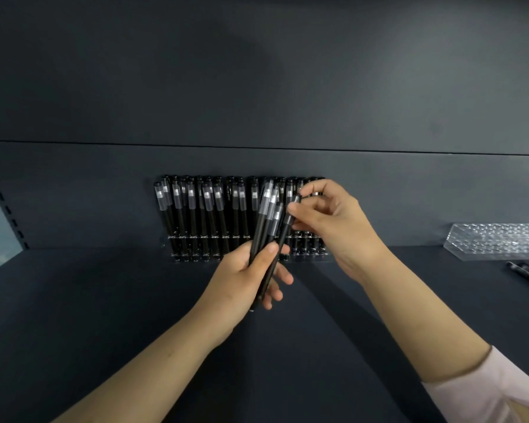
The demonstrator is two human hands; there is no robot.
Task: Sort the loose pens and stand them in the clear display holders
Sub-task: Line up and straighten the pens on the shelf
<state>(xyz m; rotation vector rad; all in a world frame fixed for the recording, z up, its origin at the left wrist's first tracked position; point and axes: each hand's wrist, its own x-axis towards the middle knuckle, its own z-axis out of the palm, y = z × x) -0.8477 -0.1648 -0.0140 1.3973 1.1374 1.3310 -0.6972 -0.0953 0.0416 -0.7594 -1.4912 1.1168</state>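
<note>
Over the shelf (pixel 104 300), head view, clutching a bundle of black pens (pixel 264 221) in the left grip (pixel 245 276) as ready stock and pinching one pen (pixel 283 236) near its upper end with the right grip (pixel 327 221), probably to seat it in the clear holder (pixel 177 256) behind.

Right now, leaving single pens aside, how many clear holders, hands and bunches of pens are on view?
Clear holders: 2, the holder with pens and the empty holder.
Hands: 2, the left hand and the right hand.
Bunches of pens: 3, the standing pens, the held bundle and the loose pile at the right edge.
Total: 7.
</note>
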